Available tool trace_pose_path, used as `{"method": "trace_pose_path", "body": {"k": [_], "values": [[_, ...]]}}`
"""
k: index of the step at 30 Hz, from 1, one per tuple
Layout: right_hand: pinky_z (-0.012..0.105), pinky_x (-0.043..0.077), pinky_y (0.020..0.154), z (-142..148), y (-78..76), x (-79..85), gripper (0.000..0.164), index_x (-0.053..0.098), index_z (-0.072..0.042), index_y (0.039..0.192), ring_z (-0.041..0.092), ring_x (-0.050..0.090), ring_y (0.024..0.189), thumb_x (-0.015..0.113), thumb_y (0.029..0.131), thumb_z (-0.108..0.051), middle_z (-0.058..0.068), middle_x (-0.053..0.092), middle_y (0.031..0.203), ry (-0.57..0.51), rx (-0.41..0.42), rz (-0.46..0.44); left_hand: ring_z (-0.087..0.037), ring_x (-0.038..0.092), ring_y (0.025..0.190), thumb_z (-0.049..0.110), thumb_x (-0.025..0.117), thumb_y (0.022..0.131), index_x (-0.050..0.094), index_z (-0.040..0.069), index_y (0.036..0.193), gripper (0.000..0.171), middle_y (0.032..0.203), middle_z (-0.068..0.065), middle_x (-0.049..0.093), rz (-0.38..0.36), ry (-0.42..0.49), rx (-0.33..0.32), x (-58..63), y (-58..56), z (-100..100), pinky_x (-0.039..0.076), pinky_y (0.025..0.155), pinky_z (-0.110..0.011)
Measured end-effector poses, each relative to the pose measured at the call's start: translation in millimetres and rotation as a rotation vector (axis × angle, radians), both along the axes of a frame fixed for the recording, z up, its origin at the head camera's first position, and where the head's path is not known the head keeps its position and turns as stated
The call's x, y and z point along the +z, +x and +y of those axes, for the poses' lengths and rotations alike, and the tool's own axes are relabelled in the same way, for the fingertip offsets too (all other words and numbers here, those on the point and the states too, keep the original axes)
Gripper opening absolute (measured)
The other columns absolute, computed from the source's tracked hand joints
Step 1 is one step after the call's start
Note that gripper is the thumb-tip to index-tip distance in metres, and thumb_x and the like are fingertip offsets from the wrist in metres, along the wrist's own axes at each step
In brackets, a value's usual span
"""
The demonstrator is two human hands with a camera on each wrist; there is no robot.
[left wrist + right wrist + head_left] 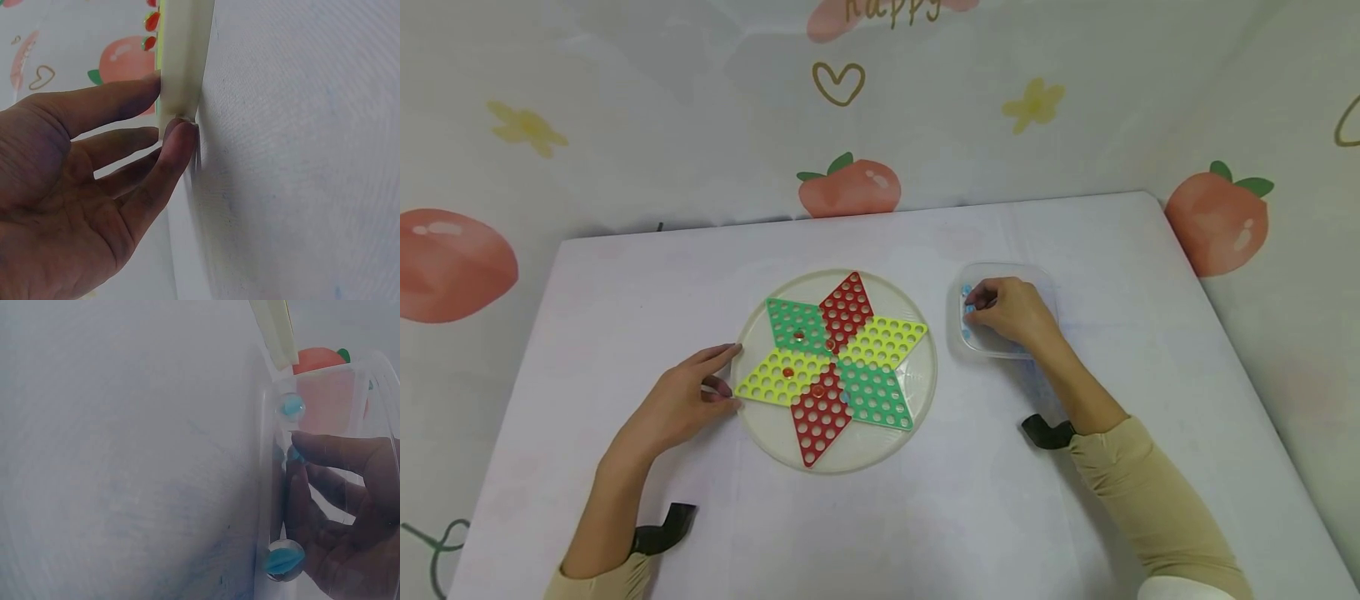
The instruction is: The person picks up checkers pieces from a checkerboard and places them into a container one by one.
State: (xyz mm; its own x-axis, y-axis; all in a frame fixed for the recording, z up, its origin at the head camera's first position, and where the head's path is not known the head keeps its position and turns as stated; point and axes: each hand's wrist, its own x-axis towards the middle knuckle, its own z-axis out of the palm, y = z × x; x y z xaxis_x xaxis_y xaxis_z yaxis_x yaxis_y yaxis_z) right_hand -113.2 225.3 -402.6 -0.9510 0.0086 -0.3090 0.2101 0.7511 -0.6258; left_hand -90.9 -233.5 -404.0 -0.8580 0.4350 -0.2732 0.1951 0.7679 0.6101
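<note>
A round Chinese checkers board lies on the table, its star of red, yellow and green points full of holes. Several red marbles and one blue marble sit on it. With extended fingers, my left hand touches the board's left rim. My right hand reaches into a clear plastic box. Inside, its thumb and finger pinch a light-blue marble, mostly hidden by the fingertips. Other clear marbles with blue cores, such as this marble, lie along the box's side.
A white cloth covers the table, whose back edge meets a wall cloth printed with peaches. Black straps sit at both wrists beside tan sleeves. The box stands right of the board, with a gap between.
</note>
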Motion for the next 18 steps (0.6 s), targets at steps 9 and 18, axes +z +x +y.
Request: {"method": "trace_pose_path", "body": {"k": [9, 18], "values": [[0.032, 0.047, 0.076, 3.0, 0.3, -0.5, 0.021, 0.072, -0.007, 0.102, 0.022, 0.06, 0.087, 0.076, 0.085, -0.019, 0.007, 0.067, 0.094, -0.022, -0.028, -0.009, -0.02, 0.063, 0.087, 0.007, 0.078, 0.083, 0.043, -0.001, 0.148, 0.074, 0.137, -0.019, 0.051, -0.001, -0.012, 0.002, 0.5, 1.0, -0.3, 0.056, 0.075, -0.031], [0.034, 0.049, 0.079, 9.6, 6.9, 14.5, 0.026, 0.072, -0.008, 0.109, 0.024, 0.067, 0.094, 0.073, 0.088, -0.024, 0.007, 0.068, 0.099, -0.054, -0.073, 0.035, -0.022, 0.063, 0.087, 0.006, 0.078, 0.082, 0.043, -0.002, 0.147, 0.074, 0.137, -0.02, 0.051, 0.012, -0.015, -0.004, 0.0, 1.2, 1.1, 0.057, 0.076, -0.036]]}}
